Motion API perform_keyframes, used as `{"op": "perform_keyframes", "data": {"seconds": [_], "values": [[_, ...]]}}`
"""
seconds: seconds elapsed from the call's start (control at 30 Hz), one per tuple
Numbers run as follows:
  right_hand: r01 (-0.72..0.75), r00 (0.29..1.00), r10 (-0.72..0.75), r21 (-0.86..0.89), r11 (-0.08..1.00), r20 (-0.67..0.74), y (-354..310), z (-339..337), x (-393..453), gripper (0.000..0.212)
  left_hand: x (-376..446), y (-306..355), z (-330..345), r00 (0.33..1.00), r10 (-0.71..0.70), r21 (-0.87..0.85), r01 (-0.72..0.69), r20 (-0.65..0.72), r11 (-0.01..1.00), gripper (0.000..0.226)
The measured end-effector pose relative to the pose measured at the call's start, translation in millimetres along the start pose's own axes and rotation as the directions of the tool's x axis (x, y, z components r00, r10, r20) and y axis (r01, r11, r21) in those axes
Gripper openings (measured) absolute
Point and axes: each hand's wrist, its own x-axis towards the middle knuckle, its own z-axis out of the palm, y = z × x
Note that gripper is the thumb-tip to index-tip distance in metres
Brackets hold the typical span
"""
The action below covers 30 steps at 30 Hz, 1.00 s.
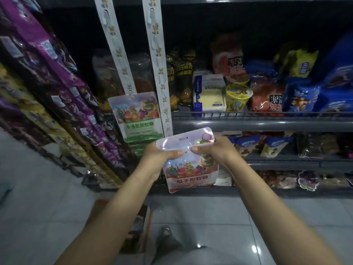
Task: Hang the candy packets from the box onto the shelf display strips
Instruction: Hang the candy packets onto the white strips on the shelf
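Observation:
I hold a candy packet (188, 163) with a red band at its bottom in both hands, in front of the shelf. My left hand (159, 157) grips its upper left side and my right hand (214, 150) its upper right. The top flap with the hang slot is bent forward. Two white display strips hang from above: the left strip (116, 52) carries a green-banded candy packet (139, 116) with more packets stacked below it, and the right strip (159, 73) ends just above the packet I hold. A cardboard box (137, 226) sits on the floor under my left forearm.
Grey shelves (267, 123) to the right hold snack bags, cup noodles and blue biscuit packs. Purple and yellow packets (57, 83) hang in rows on the left. The tiled floor (38, 207) lies below, with my shoe (168, 240) on it.

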Motion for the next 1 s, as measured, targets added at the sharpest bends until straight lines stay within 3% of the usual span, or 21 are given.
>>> {"op": "perform_keyframes", "data": {"seconds": [0.1, 0.3, 0.43, 0.6, 1.0], "values": [[-0.015, 1.000, 0.015, -0.007, 1.000, -0.014, 14.2, 10.5, 11.3, 0.020, 9.9, -14.6, -3.3, 0.999, -0.020, 0.028, 0.021, -0.044, 0.999, 0.031], [-0.069, 0.995, 0.063, -0.075, 0.995, -0.079, 28.0, 22.9, 33.5, 0.017, 37.5, -21.2, -20.8, 0.999, 0.043, 0.138, -0.043, 0.007, 0.989, 0.018], [-0.130, 0.985, 0.114, -0.124, 0.984, -0.126, 36.4, 31.0, 49.6, 0.025, 73.3, -23.9, -31.0, 0.995, 0.047, 0.155, -0.032, -0.092, 0.987, 0.031], [-0.124, 0.979, 0.099, -0.134, 0.983, -0.179, 44.4, 36.2, 66.2, 0.017, 103.3, -27.4, -29.7, 0.981, 0.093, 0.162, -0.066, -0.169, 0.985, 0.036], [-0.103, 0.987, 0.076, -0.201, 0.974, -0.140, 39.2, 14.4, 91.4, 0.017, 119.4, -11.3, -16.0, 0.928, 0.261, 0.142, -0.230, -0.266, 0.963, 0.037]]}}
